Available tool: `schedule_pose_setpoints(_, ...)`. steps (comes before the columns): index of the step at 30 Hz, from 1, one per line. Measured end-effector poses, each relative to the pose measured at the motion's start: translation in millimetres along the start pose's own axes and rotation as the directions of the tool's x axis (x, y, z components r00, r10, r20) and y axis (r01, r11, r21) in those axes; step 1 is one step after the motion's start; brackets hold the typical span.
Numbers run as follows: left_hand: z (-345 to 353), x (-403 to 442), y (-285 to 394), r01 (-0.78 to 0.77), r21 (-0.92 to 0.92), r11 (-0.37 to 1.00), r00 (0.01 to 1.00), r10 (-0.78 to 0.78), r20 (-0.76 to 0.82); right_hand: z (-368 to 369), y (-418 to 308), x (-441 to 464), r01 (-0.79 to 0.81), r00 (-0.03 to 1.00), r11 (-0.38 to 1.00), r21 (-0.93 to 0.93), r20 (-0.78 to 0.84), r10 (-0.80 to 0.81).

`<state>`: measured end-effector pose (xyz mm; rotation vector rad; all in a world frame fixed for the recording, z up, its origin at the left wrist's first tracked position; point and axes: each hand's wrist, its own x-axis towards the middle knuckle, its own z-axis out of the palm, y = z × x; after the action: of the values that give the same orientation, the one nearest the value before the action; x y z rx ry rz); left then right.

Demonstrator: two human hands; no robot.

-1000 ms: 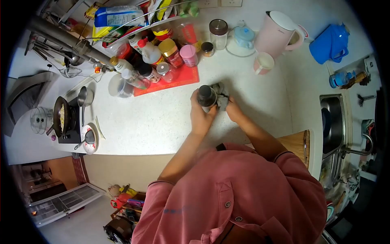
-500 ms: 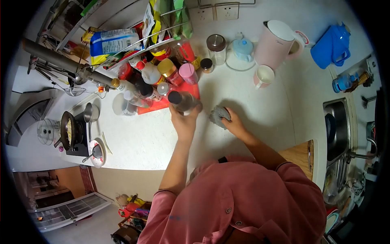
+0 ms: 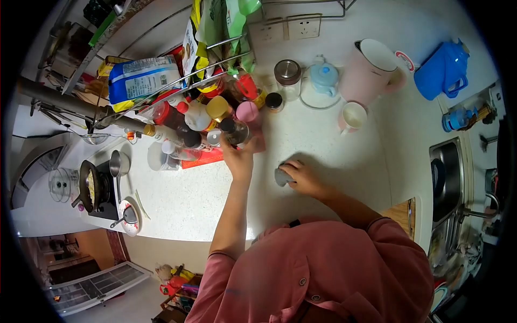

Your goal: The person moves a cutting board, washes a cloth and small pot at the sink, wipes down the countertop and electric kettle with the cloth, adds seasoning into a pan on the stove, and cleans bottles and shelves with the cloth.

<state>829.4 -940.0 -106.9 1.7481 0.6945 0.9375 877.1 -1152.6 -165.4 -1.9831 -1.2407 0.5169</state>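
Observation:
My left hand [image 3: 238, 158] is wrapped round a dark-capped bottle [image 3: 235, 132], which stands among other containers over the red mat [image 3: 202, 160]. A pink-lidded jar [image 3: 247, 112], a gold-lidded jar [image 3: 218, 109] and a small silver-lidded jar [image 3: 214, 138] are close beside that bottle. To the right, my right hand [image 3: 301, 176] grips a crumpled grey cloth [image 3: 281, 175] against the white counter [image 3: 334, 156]. The bottle's base is hidden by my left fingers.
A pink kettle [image 3: 366, 72], a pink cup [image 3: 353, 117], a light-blue teapot [image 3: 323, 79] and a lidded glass jar [image 3: 288, 78] stand at the back. A wire rack [image 3: 229, 40] overhangs the bottles. The sink [image 3: 447, 183] is right; a frying pan [image 3: 89, 185] is left.
My left hand has carried the bottle away from the cloth, up and left to the other containers on the mat. My right hand has moved down onto the counter with the cloth.

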Motion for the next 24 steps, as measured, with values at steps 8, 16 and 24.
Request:
schedule_pose_setpoints(8, 5, 10, 3, -0.004, 0.093, 0.996, 1.000, 0.005, -0.002, -5, 16, 12, -0.093, 0.976, 0.986, 0.137, -0.182, 0.118)
schedule_pose_setpoints(16, -5, 7, 0, -0.155, 0.161, 0.975, 0.987, 0.145, 0.069, -55, 26, 63, -0.144, 0.892, 0.989, 0.047, -0.427, 0.150)
schedule_pose_setpoints(24, -26, -37, 11, -0.019, 0.138, 0.990, 0.997, 0.009, 0.077, -91, 49, 132, -0.179, 0.697, 0.981, -0.074, -0.713, 0.073)
